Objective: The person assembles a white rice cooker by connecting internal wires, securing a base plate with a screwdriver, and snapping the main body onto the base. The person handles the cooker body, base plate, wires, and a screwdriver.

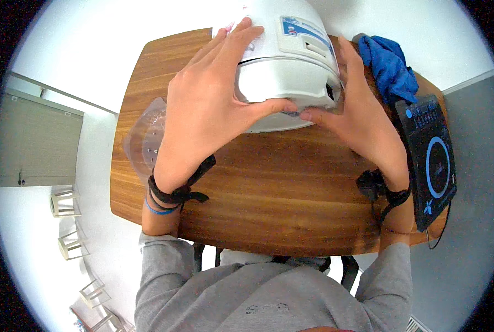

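A white rice cooker [283, 80] with a rounded lid and a blue label stands at the far side of the wooden table [269, 188], partly cut off by the top edge of the view. My left hand [214, 83] grips its left side, fingers spread up over the lid and thumb across the lower front. From the right, my right hand [357, 110] clasps the body, its thumb near the left thumb and its other fingers along the side, partly hidden. Both wrists wear black straps.
Left of my forearm lies a clear plastic container [139, 138] on the table. Along the right edge sits a black induction cooktop [418, 166] with a cord, and behind it a crumpled blue cloth [388, 66]. Chairs [70, 243] stand by the left wall.
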`<move>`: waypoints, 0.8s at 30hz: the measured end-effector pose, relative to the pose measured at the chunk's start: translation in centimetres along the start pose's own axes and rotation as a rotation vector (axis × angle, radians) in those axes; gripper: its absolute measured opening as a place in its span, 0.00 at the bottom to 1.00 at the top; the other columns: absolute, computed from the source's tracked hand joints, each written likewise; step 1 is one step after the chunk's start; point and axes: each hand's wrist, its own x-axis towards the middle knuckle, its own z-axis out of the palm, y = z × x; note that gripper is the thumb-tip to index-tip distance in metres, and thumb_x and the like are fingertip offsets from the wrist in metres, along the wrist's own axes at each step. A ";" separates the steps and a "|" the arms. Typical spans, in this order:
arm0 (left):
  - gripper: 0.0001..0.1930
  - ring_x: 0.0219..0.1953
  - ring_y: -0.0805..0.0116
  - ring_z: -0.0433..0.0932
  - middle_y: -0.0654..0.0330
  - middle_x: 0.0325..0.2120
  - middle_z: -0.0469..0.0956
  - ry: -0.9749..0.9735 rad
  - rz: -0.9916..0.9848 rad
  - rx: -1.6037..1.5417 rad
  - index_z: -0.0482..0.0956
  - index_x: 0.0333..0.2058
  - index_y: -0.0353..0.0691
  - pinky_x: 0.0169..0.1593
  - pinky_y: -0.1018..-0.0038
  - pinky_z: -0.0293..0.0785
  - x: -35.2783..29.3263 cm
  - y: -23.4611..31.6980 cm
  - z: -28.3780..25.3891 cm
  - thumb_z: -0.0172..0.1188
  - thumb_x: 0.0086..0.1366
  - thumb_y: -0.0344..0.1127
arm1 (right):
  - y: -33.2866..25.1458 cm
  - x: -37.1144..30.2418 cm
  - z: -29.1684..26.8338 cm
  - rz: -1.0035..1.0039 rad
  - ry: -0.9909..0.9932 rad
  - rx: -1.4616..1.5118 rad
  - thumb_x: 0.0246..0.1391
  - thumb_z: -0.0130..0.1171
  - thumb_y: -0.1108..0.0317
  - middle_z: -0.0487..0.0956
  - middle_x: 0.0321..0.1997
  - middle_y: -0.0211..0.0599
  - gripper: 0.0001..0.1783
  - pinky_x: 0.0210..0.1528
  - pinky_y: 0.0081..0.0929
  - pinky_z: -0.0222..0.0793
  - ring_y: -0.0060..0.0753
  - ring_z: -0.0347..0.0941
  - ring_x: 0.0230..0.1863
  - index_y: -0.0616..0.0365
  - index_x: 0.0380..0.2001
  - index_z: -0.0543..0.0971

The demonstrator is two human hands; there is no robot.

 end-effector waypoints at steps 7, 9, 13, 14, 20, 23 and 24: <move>0.49 0.75 0.45 0.69 0.49 0.73 0.72 -0.037 0.124 0.002 0.75 0.71 0.44 0.74 0.54 0.69 0.2 -0.3 0.6 0.86 0.49 0.46 | -1.7 1.2 -0.1 -0.174 0.013 -0.167 0.51 0.82 0.64 0.48 0.86 0.63 0.62 0.84 0.47 0.50 0.63 0.46 0.87 0.46 0.84 0.55; 0.48 0.78 0.45 0.64 0.51 0.74 0.71 -0.068 0.127 -0.059 0.75 0.71 0.45 0.76 0.52 0.65 0.1 -0.7 0.4 0.85 0.51 0.43 | -1.4 1.2 -0.1 -0.174 0.013 -0.144 0.51 0.82 0.64 0.49 0.86 0.63 0.61 0.83 0.48 0.51 0.64 0.46 0.86 0.44 0.83 0.57; 0.46 0.81 0.44 0.57 0.55 0.75 0.70 -0.112 0.072 -0.265 0.75 0.72 0.46 0.78 0.49 0.60 0.2 -1.2 0.7 0.84 0.53 0.41 | -1.4 1.1 -0.2 -0.205 0.045 -0.179 0.51 0.82 0.64 0.52 0.85 0.62 0.59 0.83 0.47 0.53 0.62 0.50 0.85 0.46 0.82 0.60; 0.46 0.82 0.44 0.55 0.55 0.75 0.71 -0.122 0.045 -0.335 0.75 0.71 0.46 0.79 0.49 0.59 0.2 -1.2 0.8 0.84 0.53 0.40 | -1.4 1.2 -0.2 -0.211 0.057 -0.187 0.51 0.82 0.64 0.54 0.85 0.62 0.58 0.82 0.46 0.53 0.62 0.52 0.85 0.46 0.81 0.61; 0.42 0.82 0.44 0.54 0.57 0.72 0.75 -0.140 0.078 -0.237 0.77 0.70 0.45 0.80 0.49 0.58 0.7 -1.2 0.6 0.82 0.56 0.38 | -1.2 1.6 -0.2 -0.217 0.107 -0.152 0.51 0.82 0.65 0.62 0.82 0.58 0.53 0.81 0.45 0.57 0.58 0.60 0.82 0.49 0.78 0.66; 0.41 0.82 0.44 0.56 0.56 0.73 0.74 -0.130 0.084 -0.234 0.77 0.70 0.45 0.79 0.50 0.60 0.8 -0.8 0.8 0.82 0.57 0.38 | -1.0 1.6 -0.4 -0.212 0.115 -0.168 0.50 0.82 0.65 0.63 0.82 0.55 0.52 0.81 0.44 0.58 0.57 0.61 0.81 0.49 0.77 0.67; 0.41 0.82 0.44 0.56 0.55 0.73 0.74 -0.135 0.042 -0.261 0.77 0.70 0.45 0.79 0.51 0.60 0.8 -0.5 0.8 0.82 0.57 0.38 | -1.0 1.6 -0.4 -0.212 0.115 -0.169 0.51 0.82 0.65 0.63 0.82 0.55 0.52 0.81 0.45 0.58 0.57 0.61 0.81 0.49 0.77 0.67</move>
